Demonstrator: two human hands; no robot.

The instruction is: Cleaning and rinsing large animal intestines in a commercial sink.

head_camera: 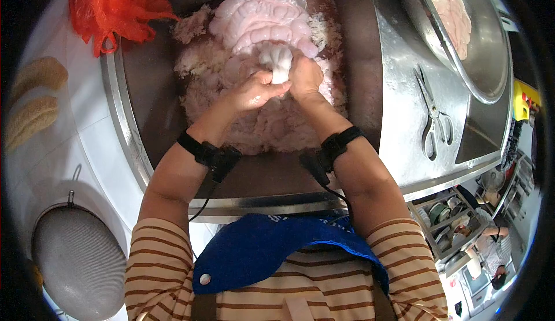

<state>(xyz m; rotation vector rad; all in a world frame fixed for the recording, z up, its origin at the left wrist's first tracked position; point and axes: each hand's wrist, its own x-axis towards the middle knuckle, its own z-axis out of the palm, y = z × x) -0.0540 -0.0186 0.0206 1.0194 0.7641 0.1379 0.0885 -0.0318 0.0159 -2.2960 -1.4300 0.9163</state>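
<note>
In the metal sink basin [164,126] before me lies a heap of pale pink animal intestines [264,22], some of it under cloudy reddish water. My left hand [256,93] is closed on a whitish piece of intestine [281,63], its thumb pointing right. Close against it, my right hand [307,74] grips the same piece with curled fingers. Both hands are over the middle of the heap, and the piece bulges upward between them. Where its lower end goes is hidden by my hands.
On the steel counter to the right lie scissors [433,113] beside a large metal bowl [498,61] holding pale tissue [451,13]. A red plastic bag [117,9] hangs over the sink's far left corner. A mesh strainer [78,260] hangs at left. Another person [494,247] is at far right.
</note>
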